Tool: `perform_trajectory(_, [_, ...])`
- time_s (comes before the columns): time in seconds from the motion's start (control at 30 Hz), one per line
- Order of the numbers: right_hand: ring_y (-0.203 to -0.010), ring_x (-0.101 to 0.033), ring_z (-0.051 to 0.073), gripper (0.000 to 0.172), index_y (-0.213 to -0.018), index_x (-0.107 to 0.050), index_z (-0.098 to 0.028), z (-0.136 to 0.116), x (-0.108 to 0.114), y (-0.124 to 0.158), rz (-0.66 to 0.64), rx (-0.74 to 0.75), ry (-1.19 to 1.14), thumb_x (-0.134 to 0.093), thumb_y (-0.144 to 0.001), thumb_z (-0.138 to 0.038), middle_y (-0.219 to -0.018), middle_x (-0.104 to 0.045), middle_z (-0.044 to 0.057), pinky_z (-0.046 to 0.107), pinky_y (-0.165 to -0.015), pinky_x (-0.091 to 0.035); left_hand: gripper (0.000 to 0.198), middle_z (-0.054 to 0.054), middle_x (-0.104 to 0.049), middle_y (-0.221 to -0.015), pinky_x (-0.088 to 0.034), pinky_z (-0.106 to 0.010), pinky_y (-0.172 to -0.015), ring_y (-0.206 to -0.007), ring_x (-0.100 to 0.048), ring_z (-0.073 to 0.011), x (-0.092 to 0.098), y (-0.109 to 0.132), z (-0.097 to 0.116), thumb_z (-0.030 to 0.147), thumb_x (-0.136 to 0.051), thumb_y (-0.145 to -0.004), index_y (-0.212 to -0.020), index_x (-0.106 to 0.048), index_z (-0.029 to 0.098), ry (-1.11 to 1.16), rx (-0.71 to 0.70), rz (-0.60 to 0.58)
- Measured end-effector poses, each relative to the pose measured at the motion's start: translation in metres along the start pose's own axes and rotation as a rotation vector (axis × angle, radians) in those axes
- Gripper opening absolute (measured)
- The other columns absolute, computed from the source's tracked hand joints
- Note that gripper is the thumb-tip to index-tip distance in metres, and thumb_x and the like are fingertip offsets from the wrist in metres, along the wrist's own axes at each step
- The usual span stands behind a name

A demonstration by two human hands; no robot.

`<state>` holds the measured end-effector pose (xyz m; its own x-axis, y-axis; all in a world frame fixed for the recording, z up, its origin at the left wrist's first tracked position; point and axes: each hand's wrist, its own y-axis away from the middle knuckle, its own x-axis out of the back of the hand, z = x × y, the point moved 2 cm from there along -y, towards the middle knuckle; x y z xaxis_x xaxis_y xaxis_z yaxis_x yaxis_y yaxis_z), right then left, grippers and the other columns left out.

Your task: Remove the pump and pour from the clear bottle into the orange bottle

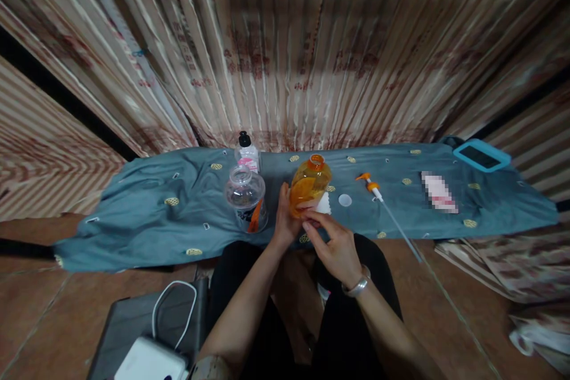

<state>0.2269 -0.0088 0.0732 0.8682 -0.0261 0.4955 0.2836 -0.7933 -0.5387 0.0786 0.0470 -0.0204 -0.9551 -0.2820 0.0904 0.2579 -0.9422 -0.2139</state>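
Observation:
An orange see-through bottle (310,181), its mouth uncovered, leans slightly to the right in my left hand (286,217), whose fingers wrap its lower left side. At the base of the bottle, thumb and fingertips of my right hand (336,249) come together; what they pinch, if anything, is too small to tell. A white piece with a wavy edge (325,204) shows just right of the bottle. Farther right lie a small white disc (344,200) and an orange pump head (373,186) with a long clear tube reaching past the cloth's front edge.
A clear wide jar (245,199) and a black-capped clear bottle (247,157) stand left on the blue-green cloth (146,208). Rightward lie a pink-white blurred packet (439,192) and a blue-framed device (481,155). A white box with a cable (151,361) is lower left. Curtains hang behind.

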Motion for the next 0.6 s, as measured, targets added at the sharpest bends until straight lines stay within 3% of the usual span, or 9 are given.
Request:
perform_trajectory(0.07, [-0.092,-0.085,0.022,0.019,-0.118,-0.081,-0.018,0.003,-0.005,0.007,0.002,-0.021,-0.026,-0.067,-0.109,-0.027,-0.108,-0.087,0.008,0.032,-0.089,-0.069,0.109,-0.023,-0.052,-0.174,-0.033,-0.064,-0.142,-0.170,-0.042,-0.0443,0.007,0.020,0.000,0.053,-0.099,-0.069,-0.161,-0.049,0.021,-0.007,0.042,0.050])
perform_trajectory(0.13, [-0.093,-0.085,0.022,0.019,-0.118,-0.081,-0.017,0.009,-0.008,0.014,-0.002,-0.054,-0.052,-0.067,-0.109,-0.027,-0.108,-0.088,0.008,0.030,-0.089,-0.068,0.098,-0.023,-0.052,-0.173,-0.036,-0.062,-0.141,-0.167,-0.047,-0.0421,0.017,0.047,0.002,0.052,-0.095,-0.076,-0.158,-0.052,0.020,0.002,0.070,0.082])
perform_trajectory(0.23, [-0.093,-0.085,0.021,0.019,-0.116,-0.081,-0.017,0.021,-0.014,0.025,-0.031,-0.108,-0.104,-0.067,-0.109,-0.027,-0.108,-0.088,0.008,0.030,-0.088,-0.067,0.061,-0.016,-0.074,-0.144,-0.056,-0.054,-0.125,-0.137,-0.073,-0.0332,0.041,0.093,0.012,0.052,-0.086,-0.089,-0.139,-0.066,0.021,0.030,0.099,0.069])
perform_trajectory(0.3, [-0.094,-0.085,0.021,0.019,-0.116,-0.081,-0.017,0.029,-0.021,0.033,-0.067,-0.142,-0.141,-0.067,-0.110,-0.028,-0.107,-0.088,0.008,0.032,-0.087,-0.067,0.044,-0.011,-0.078,-0.123,-0.064,-0.046,-0.111,-0.116,-0.079,-0.0274,0.065,0.116,0.020,0.054,-0.084,-0.092,-0.122,-0.072,0.022,0.018,0.110,0.107])
perform_trajectory(0.33, [-0.094,-0.085,0.022,0.019,-0.116,-0.081,-0.017,0.034,-0.026,0.038,-0.088,-0.159,-0.159,-0.067,-0.110,-0.028,-0.107,-0.087,0.008,0.033,-0.087,-0.067,0.043,-0.009,-0.078,-0.118,-0.065,-0.044,-0.109,-0.112,-0.079,-0.0258,0.080,0.122,0.025,0.055,-0.085,-0.092,-0.118,-0.073,0.023,-0.003,0.098,0.180])
perform_trajectory(0.4, [-0.094,-0.084,0.021,0.021,-0.117,-0.080,-0.017,0.042,-0.038,0.046,-0.129,-0.196,-0.192,-0.066,-0.113,-0.031,-0.107,-0.086,0.008,0.036,-0.087,-0.068,0.057,-0.009,-0.076,-0.125,-0.061,-0.044,-0.116,-0.121,-0.077,-0.0267,0.110,0.121,0.031,0.057,-0.094,-0.083,-0.124,-0.070,0.024,-0.056,0.013,0.419])
perform_trajectory(0.47, [-0.093,-0.083,0.020,0.024,-0.116,-0.080,-0.017,0.050,-0.050,0.054,-0.174,-0.233,-0.217,-0.066,-0.115,-0.037,-0.105,-0.085,0.007,0.038,-0.088,-0.068,0.095,-0.014,-0.067,-0.151,-0.048,-0.051,-0.132,-0.150,-0.063,-0.0332,0.132,0.105,0.032,0.056,-0.105,-0.066,-0.145,-0.061,0.027,-0.113,-0.073,0.609])
perform_trajectory(0.53, [-0.095,-0.082,0.020,0.028,-0.115,-0.079,-0.017,0.056,-0.060,0.061,-0.218,-0.266,-0.234,-0.066,-0.116,-0.042,-0.106,-0.084,0.007,0.039,-0.088,-0.069,0.125,-0.020,-0.053,-0.169,-0.036,-0.055,-0.140,-0.167,-0.046,-0.0386,0.142,0.079,0.026,0.058,-0.109,-0.056,-0.160,-0.048,0.026,-0.129,-0.083,0.606])
perform_trajectory(0.6, [-0.096,-0.081,0.021,0.029,-0.116,-0.079,-0.017,0.059,-0.066,0.065,-0.264,-0.286,-0.245,-0.067,-0.116,-0.043,-0.107,-0.083,0.007,0.040,-0.091,-0.069,0.137,-0.023,-0.048,-0.174,-0.033,-0.056,-0.142,-0.170,-0.041,-0.0407,0.140,0.053,0.015,0.059,-0.110,-0.054,-0.167,-0.039,0.024,-0.141,-0.059,0.519])
